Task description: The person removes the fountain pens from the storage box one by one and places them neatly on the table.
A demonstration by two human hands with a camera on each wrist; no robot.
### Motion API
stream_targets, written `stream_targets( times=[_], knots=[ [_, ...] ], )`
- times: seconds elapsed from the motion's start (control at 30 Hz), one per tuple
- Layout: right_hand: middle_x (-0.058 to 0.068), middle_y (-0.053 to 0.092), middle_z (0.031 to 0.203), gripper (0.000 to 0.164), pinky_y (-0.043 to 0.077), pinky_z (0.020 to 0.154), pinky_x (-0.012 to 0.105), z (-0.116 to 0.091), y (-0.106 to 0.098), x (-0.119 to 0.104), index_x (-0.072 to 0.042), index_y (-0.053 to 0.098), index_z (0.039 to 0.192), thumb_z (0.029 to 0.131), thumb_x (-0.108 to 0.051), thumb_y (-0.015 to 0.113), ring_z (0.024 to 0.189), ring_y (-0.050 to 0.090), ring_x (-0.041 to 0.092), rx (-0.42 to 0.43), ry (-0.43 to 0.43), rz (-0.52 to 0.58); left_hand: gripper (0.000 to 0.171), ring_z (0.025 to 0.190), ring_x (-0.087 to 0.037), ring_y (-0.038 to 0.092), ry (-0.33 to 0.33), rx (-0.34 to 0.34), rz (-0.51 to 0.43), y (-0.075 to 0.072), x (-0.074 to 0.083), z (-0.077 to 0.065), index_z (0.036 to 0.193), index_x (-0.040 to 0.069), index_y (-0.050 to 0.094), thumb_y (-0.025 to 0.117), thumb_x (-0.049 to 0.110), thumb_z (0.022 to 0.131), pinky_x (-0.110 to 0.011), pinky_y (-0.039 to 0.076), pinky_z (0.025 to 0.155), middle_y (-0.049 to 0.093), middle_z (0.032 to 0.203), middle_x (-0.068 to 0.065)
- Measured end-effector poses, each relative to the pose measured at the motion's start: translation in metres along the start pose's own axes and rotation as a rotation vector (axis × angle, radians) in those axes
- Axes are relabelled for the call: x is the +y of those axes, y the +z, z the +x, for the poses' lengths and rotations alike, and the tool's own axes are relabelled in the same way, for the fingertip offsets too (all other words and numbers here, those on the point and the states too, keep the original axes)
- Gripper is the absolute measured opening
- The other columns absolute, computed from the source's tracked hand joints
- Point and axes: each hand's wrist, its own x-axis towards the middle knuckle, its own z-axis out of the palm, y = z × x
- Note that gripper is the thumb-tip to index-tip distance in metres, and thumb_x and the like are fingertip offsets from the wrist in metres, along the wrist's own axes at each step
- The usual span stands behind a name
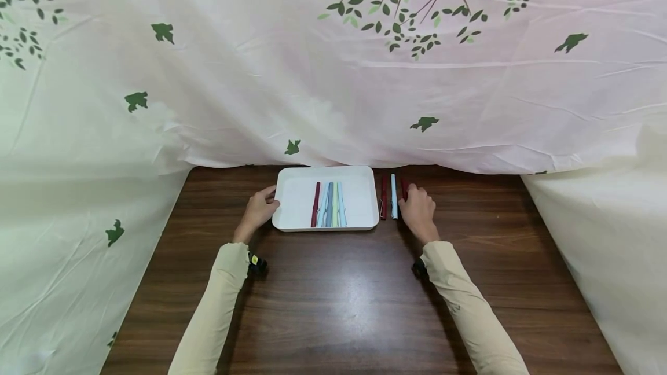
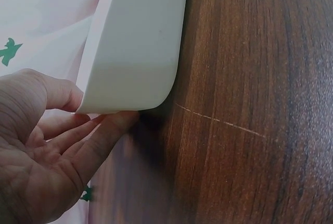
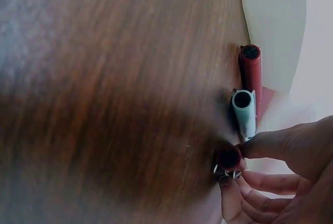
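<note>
A white tray lies on the table with several pens in it: a dark red pen at left, then light blue, grey, yellow-green and pale blue ones. My left hand grips the tray's left end; in the left wrist view the thumb is on the rim and the fingers press the outer wall from below. Right of the tray lie a red pen and a light blue pen. My right hand pinches another dark red pen between thumb and fingers, beside the light blue one. The hand partly hides that pen.
The brown wooden table extends in front of the tray and to both sides. A white cloth with leaf and bird prints hangs right behind the tray. Dark wrist cameras sit at both cuffs.
</note>
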Motion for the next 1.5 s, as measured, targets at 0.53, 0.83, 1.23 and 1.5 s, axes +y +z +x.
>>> stream_targets(
  times=[0.53,0.83,1.23,1.5],
  knots=[
    [0.027,0.06,0.088,0.025,0.052,0.071,0.061,0.009,0.006,0.005,0.0,0.051,0.083,0.102,-0.013,0.061,0.082,0.066,0.05,-0.001,0.025,0.027,0.056,0.133,-0.039,0.06,0.002,0.0,0.001,0.0,-0.001,0.001,0.157,0.001,0.046,0.052,0.01,0.102,-0.05,0.052,0.105,0.058,0.147,-0.026],
    [0.035,0.061,0.113,0.03,0.053,0.083,0.067,0.009,0.002,-0.002,0.013,0.062,0.114,0.104,-0.015,0.058,0.104,0.062,0.055,0.055,0.031,0.019,0.056,0.133,-0.04,0.06,0.02,-0.004,0.003,0.0,-0.001,0.002,0.157,0.001,0.045,0.052,0.009,0.102,-0.051,0.052,0.105,0.057,0.148,-0.027],
    [0.028,0.061,0.116,0.021,0.054,0.083,0.057,0.004,0.001,-0.035,0.009,0.067,0.115,0.1,-0.005,0.062,0.102,0.062,0.045,0.228,-0.213,0.241,0.056,0.132,-0.038,0.06,0.005,-0.006,-0.004,0.001,-0.001,0.004,0.157,0.003,0.046,0.053,0.01,0.102,-0.051,0.053,0.104,0.058,0.147,-0.025],
    [0.023,0.059,0.114,0.02,0.058,0.075,0.041,-0.004,0.011,-0.065,0.008,0.065,0.118,0.101,-0.002,0.063,0.093,0.066,0.033,0.093,-0.345,0.358,0.057,0.133,-0.039,0.06,-0.002,-0.017,0.009,0.001,-0.001,0.005,0.158,0.002,0.044,0.052,0.009,0.102,-0.05,0.053,0.105,0.057,0.149,-0.026]
  ],
)
